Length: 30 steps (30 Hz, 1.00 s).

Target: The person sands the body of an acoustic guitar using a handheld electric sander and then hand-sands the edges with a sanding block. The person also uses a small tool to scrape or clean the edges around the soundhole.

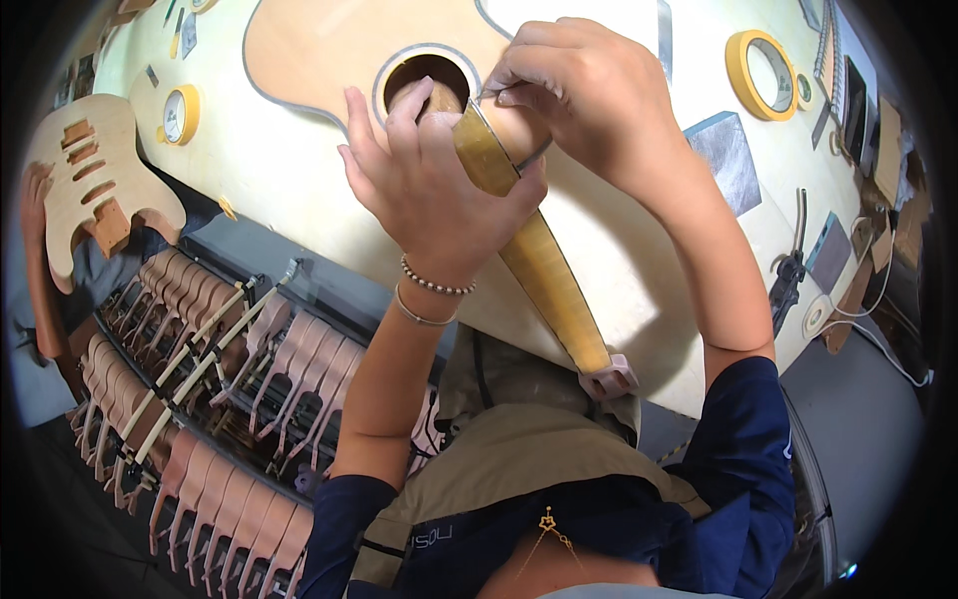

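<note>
At centre frame a guitar neck [544, 265] runs from the soundhole down toward the lower right; its fingerboard is smooth, glossy yellow-brown wood with a pale edge, and its rounded heel end sits just by the soundhole [427, 75], a dark round opening ringed in grey. The left hand [434, 190] is wrapped around the upper neck, fingers curled over the top, wrist bent upward with 2 bead bracelets on it; the right hand [579, 95] is pinched shut on a thin grey strip [507, 135] that curves along the neck's edge, forearm coming up from the lower right. The neck lies over the guitar body [309, 50], pale flat spruce with a grey border, on a cream bench [279, 175]; a small pinkish block [609, 379] sits at the neck's lower end. 2 yellow tape rolls [763, 75] lie at upper right and upper left. In the lower left a rack [200, 399] holds rows of brown unfinished necks; a cut-out solid body [95, 185] lies at far left.
</note>
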Available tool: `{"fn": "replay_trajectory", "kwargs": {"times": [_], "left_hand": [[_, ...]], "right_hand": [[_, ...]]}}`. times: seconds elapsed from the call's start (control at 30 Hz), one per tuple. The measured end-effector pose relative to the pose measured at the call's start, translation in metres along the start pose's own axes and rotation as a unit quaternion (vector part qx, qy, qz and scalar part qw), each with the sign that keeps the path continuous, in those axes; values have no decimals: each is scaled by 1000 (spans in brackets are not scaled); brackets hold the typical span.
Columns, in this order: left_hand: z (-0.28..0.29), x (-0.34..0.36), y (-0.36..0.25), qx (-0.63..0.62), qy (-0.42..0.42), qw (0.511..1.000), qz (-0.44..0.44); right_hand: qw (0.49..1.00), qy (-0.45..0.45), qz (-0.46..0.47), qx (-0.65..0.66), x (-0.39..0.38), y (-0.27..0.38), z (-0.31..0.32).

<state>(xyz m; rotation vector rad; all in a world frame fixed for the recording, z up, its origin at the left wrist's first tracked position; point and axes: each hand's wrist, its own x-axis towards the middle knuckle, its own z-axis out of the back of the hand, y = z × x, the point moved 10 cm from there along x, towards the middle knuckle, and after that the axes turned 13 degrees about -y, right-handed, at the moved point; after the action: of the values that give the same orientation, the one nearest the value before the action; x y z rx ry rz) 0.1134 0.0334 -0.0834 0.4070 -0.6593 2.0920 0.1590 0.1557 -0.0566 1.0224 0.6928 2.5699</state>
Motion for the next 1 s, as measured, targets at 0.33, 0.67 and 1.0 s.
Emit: {"fn": "replay_trajectory", "kwargs": {"times": [0.33,0.67,1.0], "left_hand": [[-1,0,1,9,5,1000,5],[0,1,0,12,14,1000,9],[-2,1,1,24,22,999,10]], "right_hand": [[1000,-13,11,-8,2,2,-1],[999,-30,13,18,3,1,5],[997,27,12,66,4,5,5]]}}
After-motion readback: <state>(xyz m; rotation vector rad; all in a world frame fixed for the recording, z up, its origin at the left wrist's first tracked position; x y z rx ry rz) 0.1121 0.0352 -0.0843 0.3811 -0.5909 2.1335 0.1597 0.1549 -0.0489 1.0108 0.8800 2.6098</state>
